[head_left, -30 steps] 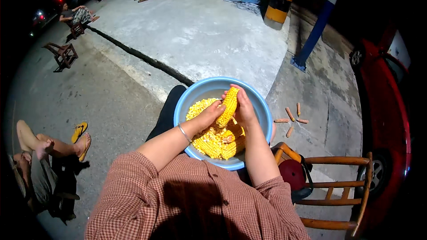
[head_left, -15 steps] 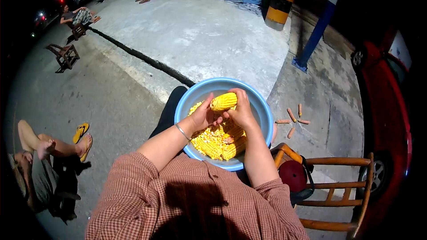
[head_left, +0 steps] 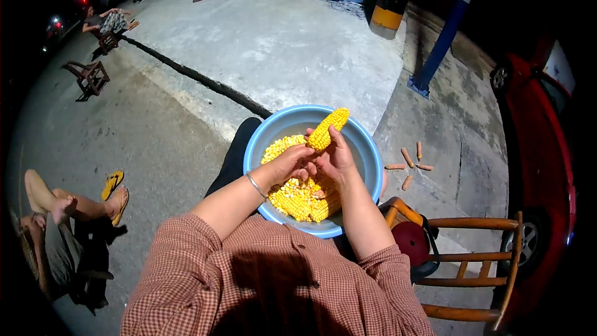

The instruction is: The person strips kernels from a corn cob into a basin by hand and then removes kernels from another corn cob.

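A yellow corn cob (head_left: pixel 328 129), still full of kernels, slants up and to the right over a blue basin (head_left: pixel 250 157) at my lap. My right hand (head_left: pixel 336 160) is closed round its lower part, with the thumb along the right side. The fingers of my left hand (head_left: pixel 292 163) are curled at the cob's lower end, and its thumb presses there. Below both hands, loose corn kernels (head_left: pixel 281 147) and more whole cobs (head_left: pixel 297 206) lie in the basin, partly hidden by my hands.
Several stripped cobs (head_left: pixel 407 158) lie on the concrete to the right. A wooden chair (head_left: pixel 472 224) with a dark red round object (head_left: pixel 410 242) stands at my right, a red car (head_left: pixel 541 143) beyond. At left are a seated person's legs (head_left: pixel 81 205) and yellow slippers (head_left: pixel 113 184).
The corn cob has turned from lying nearly level to pointing up and right, its far end past the rim. My hands have shifted with it and lie lower along it.
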### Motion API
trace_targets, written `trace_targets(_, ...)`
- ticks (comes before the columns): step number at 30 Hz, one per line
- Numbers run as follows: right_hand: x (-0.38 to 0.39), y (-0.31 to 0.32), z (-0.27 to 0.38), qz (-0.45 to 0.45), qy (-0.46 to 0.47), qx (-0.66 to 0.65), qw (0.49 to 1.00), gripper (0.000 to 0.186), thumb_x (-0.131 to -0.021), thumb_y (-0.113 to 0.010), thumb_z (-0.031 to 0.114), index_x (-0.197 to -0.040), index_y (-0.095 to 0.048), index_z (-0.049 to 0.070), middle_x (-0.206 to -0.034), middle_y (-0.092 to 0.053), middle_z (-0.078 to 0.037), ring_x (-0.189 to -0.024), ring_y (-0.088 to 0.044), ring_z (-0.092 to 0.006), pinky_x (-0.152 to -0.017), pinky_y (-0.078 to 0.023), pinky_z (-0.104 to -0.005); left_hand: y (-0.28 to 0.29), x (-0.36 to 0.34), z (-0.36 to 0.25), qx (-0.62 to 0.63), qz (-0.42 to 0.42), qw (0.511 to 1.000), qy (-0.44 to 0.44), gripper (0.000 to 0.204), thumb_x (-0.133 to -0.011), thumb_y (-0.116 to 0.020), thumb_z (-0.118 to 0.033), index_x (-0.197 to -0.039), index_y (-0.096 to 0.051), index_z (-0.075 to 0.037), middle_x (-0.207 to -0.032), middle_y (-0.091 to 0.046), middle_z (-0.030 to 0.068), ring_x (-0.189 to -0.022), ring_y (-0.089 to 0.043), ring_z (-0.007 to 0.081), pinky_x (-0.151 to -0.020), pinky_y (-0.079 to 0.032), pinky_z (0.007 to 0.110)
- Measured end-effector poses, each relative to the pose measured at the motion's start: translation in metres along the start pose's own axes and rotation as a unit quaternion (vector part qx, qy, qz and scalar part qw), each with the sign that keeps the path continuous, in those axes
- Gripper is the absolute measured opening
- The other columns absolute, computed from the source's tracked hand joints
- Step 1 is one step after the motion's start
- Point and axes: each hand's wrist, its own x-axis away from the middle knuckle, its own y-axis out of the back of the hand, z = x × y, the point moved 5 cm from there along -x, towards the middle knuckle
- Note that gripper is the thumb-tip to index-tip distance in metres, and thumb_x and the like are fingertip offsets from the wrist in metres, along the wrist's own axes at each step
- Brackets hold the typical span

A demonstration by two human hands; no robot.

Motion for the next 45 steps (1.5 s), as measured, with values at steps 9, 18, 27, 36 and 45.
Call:
trace_targets(9, -0.008, 0.012, -0.006, -0.023, -0.002, 0.054, 0.998, 0.048, -0.085, -0.045, 0.044, -0.107, -0.048, 0.001, -0.094, -0.055, -0.013, -0.083, -0.055, -0.024, -0.071, -0.047, -0.0369, 0.007, -0.002, -0.001, -0.112, -0.047, 0.992, -0.033, 0.044, -0.089, -0.039, -0.045, -0.098, -0.052, -0.004, -0.077, -0.057, 0.0004, -0.061, -0.053, 0.0048, -0.046, -0.042, 0.014)
trace_targets(18, -0.008, 0.015, -0.014, -0.02, -0.041, 0.021, 0.999, 0.05, -0.083, -0.047, 0.048, -0.102, -0.05, 0.002, -0.09, -0.056, -0.011, -0.079, -0.055, -0.0253, -0.071, -0.047, -0.0381, 0.017, -0.009, 0.011, -0.196, -0.071, 0.976, -0.06, 0.045, -0.091, -0.033, -0.042, -0.095, -0.053, -0.003, -0.072, -0.056, 0.0018, -0.057, -0.054, 0.0062, -0.044, -0.042, 0.015)
trace_targets(27, -0.004, 0.019, -0.012, -0.159, -0.035, 0.035, 0.986, 0.052, -0.081, -0.05, 0.052, -0.097, -0.05, 0.003, -0.082, -0.054, -0.012, -0.069, -0.053, -0.0232, -0.056, -0.046, -0.0343, 0.009, -0.008, 0.012, -0.087, -0.028, 0.995, 0.049, 0.045, -0.092, -0.029, -0.041, -0.106, -0.047, -0.003, -0.081, -0.059, 0.0076, -0.062, -0.056, 0.0108, -0.047, -0.045, 0.018)
trace_targets(36, -0.002, 0.012, -0.009, -0.085, -0.013, 0.025, 0.996, 0.044, -0.082, -0.049, 0.046, -0.094, -0.052, 0.003, -0.078, -0.054, -0.01, -0.063, -0.051, -0.0218, -0.053, -0.045, -0.0314, 0.007, -0.006, 0.007, -0.084, -0.025, 0.996, 0.022, 0.04, -0.092, -0.034, -0.039, -0.106, -0.048, -0.005, -0.078, -0.059, 0.0036, -0.059, -0.055, 0.0071, -0.046, -0.042, 0.015)
trace_targets(45, -0.007, 0.02, -0.006, -0.087, 0.011, -0.036, 0.996, 0.039, -0.082, -0.056, 0.036, -0.101, -0.051, 0.003, -0.088, -0.055, -0.011, -0.081, -0.054, -0.0218, -0.073, -0.046, -0.0375, -0.004, 0.001, 0.007, 0.045, 0.044, 0.995, 0.078, 0.046, -0.092, -0.028, -0.045, -0.113, -0.043, -0.007, -0.081, -0.059, 0.0085, -0.067, -0.058, 0.0141, -0.052, -0.045, 0.018)
